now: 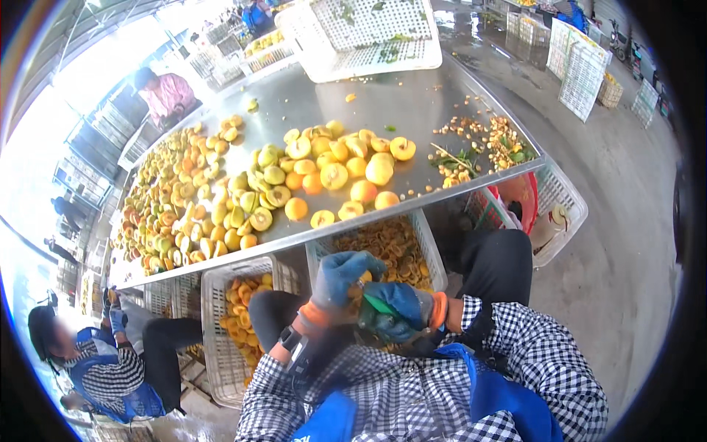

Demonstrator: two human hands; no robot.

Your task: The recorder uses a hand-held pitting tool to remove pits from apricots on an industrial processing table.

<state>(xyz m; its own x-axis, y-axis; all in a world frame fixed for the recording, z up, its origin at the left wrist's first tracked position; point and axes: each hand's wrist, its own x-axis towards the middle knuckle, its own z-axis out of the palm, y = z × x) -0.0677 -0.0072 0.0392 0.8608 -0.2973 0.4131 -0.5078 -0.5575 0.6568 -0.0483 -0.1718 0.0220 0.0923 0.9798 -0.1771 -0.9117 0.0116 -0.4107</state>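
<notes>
My left hand [340, 278], in a blue glove with an orange cuff, is closed around a piece of yellow fruit [365, 278], mostly hidden by the fingers. Close against it, my right hand [406, 308] grips a tool by its green handle [378, 303]; its working end is hidden between the hands. Both hands are over my lap, beside a white crate [436, 254] of brownish-orange fruit scraps [390, 247]. On the metal table [283, 99] ahead lie many halved yellow peach-like fruits [333, 175], several with cut faces up.
A white crate [213, 339] of orange fruit halves stands left of my knee. Pits and leaves [497, 140] lie at the table's right end, above a red basin [524, 200]. A white basket [368, 62] sits at the far edge. Co-workers sit at left [103, 361] and far left [168, 96].
</notes>
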